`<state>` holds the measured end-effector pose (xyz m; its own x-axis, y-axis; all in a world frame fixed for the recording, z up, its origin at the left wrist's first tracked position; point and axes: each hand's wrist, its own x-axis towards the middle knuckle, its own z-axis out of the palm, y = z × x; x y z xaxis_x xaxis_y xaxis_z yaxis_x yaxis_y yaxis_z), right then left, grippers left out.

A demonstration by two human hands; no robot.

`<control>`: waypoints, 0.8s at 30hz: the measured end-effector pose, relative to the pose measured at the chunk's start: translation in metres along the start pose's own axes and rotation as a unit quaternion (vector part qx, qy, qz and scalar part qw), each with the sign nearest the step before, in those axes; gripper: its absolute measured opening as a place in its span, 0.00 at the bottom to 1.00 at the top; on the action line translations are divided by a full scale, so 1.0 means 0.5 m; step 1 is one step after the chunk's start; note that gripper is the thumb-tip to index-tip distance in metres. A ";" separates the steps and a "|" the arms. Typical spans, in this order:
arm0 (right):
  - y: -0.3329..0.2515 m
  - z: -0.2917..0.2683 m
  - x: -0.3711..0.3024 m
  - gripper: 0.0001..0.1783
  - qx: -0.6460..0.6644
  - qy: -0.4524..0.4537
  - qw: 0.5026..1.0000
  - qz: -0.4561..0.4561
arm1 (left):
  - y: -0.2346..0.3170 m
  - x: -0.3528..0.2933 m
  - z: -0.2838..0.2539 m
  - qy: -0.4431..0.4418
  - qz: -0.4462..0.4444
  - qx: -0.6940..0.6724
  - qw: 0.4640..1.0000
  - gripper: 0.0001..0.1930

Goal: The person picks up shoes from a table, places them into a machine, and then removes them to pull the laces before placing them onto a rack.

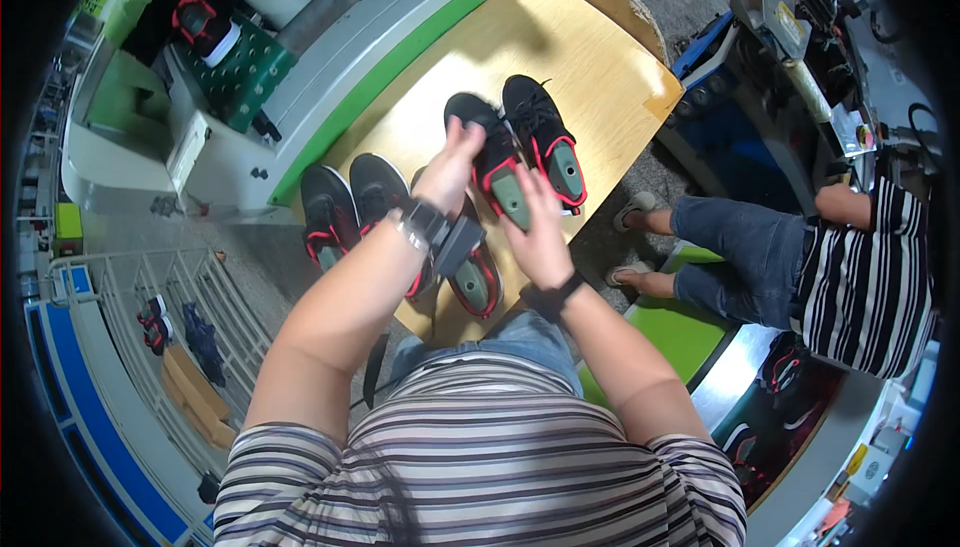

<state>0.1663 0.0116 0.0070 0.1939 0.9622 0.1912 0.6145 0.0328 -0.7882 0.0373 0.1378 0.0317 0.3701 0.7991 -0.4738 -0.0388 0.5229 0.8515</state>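
A black sneaker (492,159) with red lining and a green insert in its opening lies between my hands on the wooden table (590,57). My left hand (450,172) is at its left side, fingers stretched out. At its heel is my right hand (540,232), fingers extended and slightly blurred; whether it touches the shoe I cannot tell. Right beside it sits a matching sneaker (535,117), toe pointing away. More such sneakers stand at the table's left: one at the edge (328,209), another (375,185) next to it, and one partly under my left wrist (475,282).
A grey-and-green machine (370,77) borders the table on the left, with a shoe (205,32) on its green perforated part. A metal rack (200,297) stands at lower left. On the right, another person in a striped shirt (860,277) stands by a green-topped bench (660,347).
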 end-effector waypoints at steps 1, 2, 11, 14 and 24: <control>0.038 0.031 -0.010 0.41 -0.012 -0.038 0.999 0.016 | 0.008 0.009 0.004 -0.026 -0.119 0.046 0.991 0.43; 0.047 0.019 0.001 0.40 -0.007 -0.097 0.995 0.037 | -0.005 0.025 -0.013 -0.042 -0.136 0.059 0.988 0.42; 0.060 -0.083 0.438 0.19 -0.176 -0.162 0.928 -0.284 | -0.005 0.177 -0.124 0.098 0.061 0.209 0.971 0.23; 0.140 -0.053 0.470 0.12 -0.214 -0.366 0.905 -0.030 | -0.006 0.189 -0.005 0.056 0.046 0.462 0.884 0.30; 0.156 -0.184 0.146 0.09 -0.037 -0.092 0.989 -0.110 | -0.012 -0.056 -0.001 -0.077 0.262 0.445 0.853 0.14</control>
<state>0.2985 0.0595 0.0133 -0.0885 0.9673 0.2376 0.6825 0.2326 -0.6929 0.0266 0.1125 0.0399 0.6386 0.7695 0.0019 0.4578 -0.3819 0.8029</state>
